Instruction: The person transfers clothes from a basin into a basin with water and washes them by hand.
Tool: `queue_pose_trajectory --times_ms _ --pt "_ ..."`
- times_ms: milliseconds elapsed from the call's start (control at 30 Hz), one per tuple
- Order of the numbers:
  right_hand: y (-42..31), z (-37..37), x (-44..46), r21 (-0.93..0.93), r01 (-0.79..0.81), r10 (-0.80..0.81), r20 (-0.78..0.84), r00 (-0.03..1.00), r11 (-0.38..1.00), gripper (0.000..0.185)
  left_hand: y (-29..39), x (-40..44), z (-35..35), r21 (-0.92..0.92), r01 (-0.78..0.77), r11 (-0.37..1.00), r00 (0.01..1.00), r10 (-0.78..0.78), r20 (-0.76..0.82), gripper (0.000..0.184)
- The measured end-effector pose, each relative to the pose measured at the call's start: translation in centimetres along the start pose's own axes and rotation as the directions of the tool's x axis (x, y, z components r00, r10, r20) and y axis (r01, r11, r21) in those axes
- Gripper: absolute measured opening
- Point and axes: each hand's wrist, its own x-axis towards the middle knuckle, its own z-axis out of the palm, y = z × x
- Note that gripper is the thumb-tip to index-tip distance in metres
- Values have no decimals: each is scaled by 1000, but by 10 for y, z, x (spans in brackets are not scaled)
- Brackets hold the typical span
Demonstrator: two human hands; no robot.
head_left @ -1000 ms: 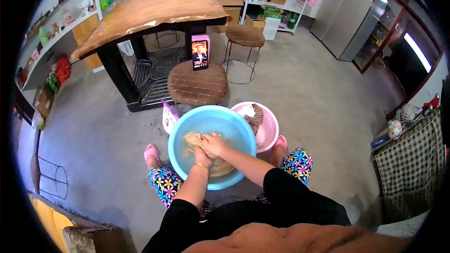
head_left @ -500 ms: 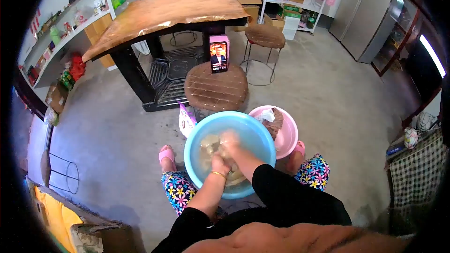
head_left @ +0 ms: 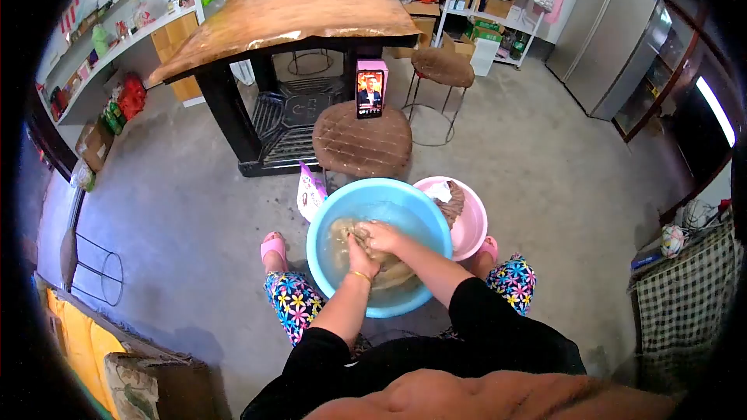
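A light-blue basin [head_left: 314,264] of cloudy water stands on the floor between my feet. A tan cloth [head_left: 394,274] lies wet in the water, partly spread toward the near side. My left hand [head_left: 362,257], a bracelet at its wrist, is closed on a bunched part of the cloth. My right hand [head_left: 379,236] presses against the same bunch from the right, its fingers curled round it. The two hands meet near the middle of the basin, and the cloth between them is partly hidden.
A pink basin [head_left: 476,227] with brown cloth [head_left: 451,204] stands at the right. Beyond, a padded stool [head_left: 362,144] bears a propped phone [head_left: 369,93]. A pink-and-white bag [head_left: 310,196] stands left of the blue basin. Farther back are a wooden table [head_left: 296,12] and another stool [head_left: 442,68].
My right hand has come down and closer to my left hand, both now together on the bunched cloth. The whole view has shifted slightly.
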Motion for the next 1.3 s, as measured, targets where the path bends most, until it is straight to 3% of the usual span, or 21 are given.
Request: queue_pose_trajectory --times_ms 67,167,200,300,400,500,667,800,900,1000,1100,1200,1300 --pt "-20 -19 -15 135 -85 78 56 995 987 41 5 -7 9 -6 38 999 999 -38 -34 63" --pt "-35 -24 -35 100 -158 168 -111 980 982 33 3 6 -1 9 4 1000 999 -5 41 63" --pt "-31 -16 -39 158 -76 113 -241 964 984 34 3 9 -5 3 8 1000 997 -8 71 62" --pt "-56 -29 -54 347 119 22 -377 926 930 33 -1 19 -25 -34 -22 999 988 27 152 52" --pt "-86 -36 -66 50 55 -32 -371 928 997 31 -4 26 -38 -45 -47 998 981 55 184 43" --pt "-70 -11 -50 79 -78 104 -414 904 994 31 -2 31 -39 60 -51 997 996 47 77 38" --pt "-50 -10 -26 107 -391 405 -189 895 914 32 -3 26 -30 267 -20 963 992 53 -115 30" --pt "-28 5 -12 128 -448 463 -132 877 885 34 0 9 0 184 -36 982 979 72 -189 27" --pt "-28 -11 -6 140 -565 564 53 824 813 35 -7 31 -25 234 -99 967 972 144 -184 28" --pt "-17 -3 -1 151 -577 593 -105 798 803 34 -13 55 -55 277 -145 950 950 212 -231 30" --pt "-14 0 -6 140 -514 532 -247 810 847 33 -3 12 -2 272 -64 960 928 157 -337 33" --pt "-7 -5 -3 132 -563 578 -226 784 816 30 -6 34 -36 137 -50 989 968 82 -235 38" --pt "-4 -14 -6 217 -591 629 -207 750 777 26 -8 34 -34 200 -178 963 905 241 -350 42"
